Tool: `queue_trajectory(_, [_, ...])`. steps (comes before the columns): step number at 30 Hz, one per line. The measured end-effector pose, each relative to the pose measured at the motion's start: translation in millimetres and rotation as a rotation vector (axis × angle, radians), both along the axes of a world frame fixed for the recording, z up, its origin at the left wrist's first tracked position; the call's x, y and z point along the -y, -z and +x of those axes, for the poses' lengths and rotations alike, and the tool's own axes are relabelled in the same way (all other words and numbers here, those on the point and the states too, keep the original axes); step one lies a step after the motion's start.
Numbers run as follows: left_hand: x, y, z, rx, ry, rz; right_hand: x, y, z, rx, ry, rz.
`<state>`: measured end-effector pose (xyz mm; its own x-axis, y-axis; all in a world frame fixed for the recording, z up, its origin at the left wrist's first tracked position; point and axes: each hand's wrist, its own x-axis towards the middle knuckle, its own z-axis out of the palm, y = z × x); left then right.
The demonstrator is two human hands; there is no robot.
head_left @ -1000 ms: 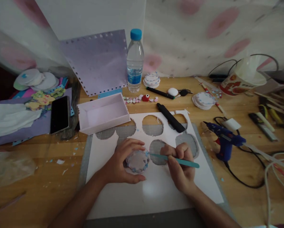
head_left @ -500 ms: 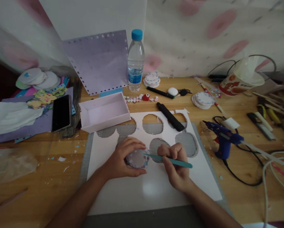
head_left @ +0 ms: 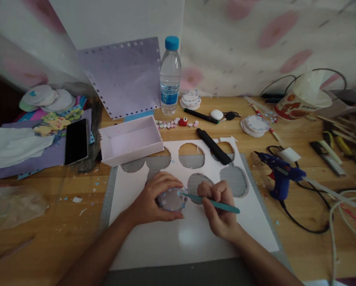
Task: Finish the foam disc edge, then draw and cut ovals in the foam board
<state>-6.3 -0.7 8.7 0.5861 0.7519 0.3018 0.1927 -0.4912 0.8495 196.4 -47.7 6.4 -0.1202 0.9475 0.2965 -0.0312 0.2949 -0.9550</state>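
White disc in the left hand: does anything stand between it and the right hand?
Only the teal tool held in the right hand, its tip at the rim of the disc; nothing else visible intervenes.

I monitor one head-worn camera, facing forward and down at close range; it places the left hand (head_left: 158, 200) and right hand (head_left: 221, 210) below frame centre, the table (head_left: 76, 228) across the width, the patterned sheet (head_left: 240, 51) upper right.

Nothing legible — bottle label (head_left: 169, 97) and tub (head_left: 293, 108) show only blurred marks.
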Motion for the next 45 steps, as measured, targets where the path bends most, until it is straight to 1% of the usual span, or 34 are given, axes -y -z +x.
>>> queue_trajectory(4, [-0.6, -0.4, 0.3, -0.004, 0.001, -0.002, 0.2, -0.5, -0.5, -0.021, -0.003, 0.007])
queue_trajectory(11, [-0.4, -1.2, 0.4, 0.003, 0.002, 0.005, -1.4, 0.0, -2.7, -0.131, -0.013, -0.022])
queue_trajectory(23, [0.3, -0.6, -0.3, -0.018, 0.005, 0.001, -1.3, -2.1, -2.8, -0.192, -0.043, -0.040])
queue_trajectory(29, [-0.6, -1.0, 0.7, -0.005, 0.009, 0.029, 0.8, -2.7, -1.4, -0.165, -0.047, -0.027])
queue_trajectory(45, [-0.2, -0.7, 0.5, -0.006, 0.011, 0.025, 0.4, -1.2, -1.6, -0.069, -0.045, 0.042])
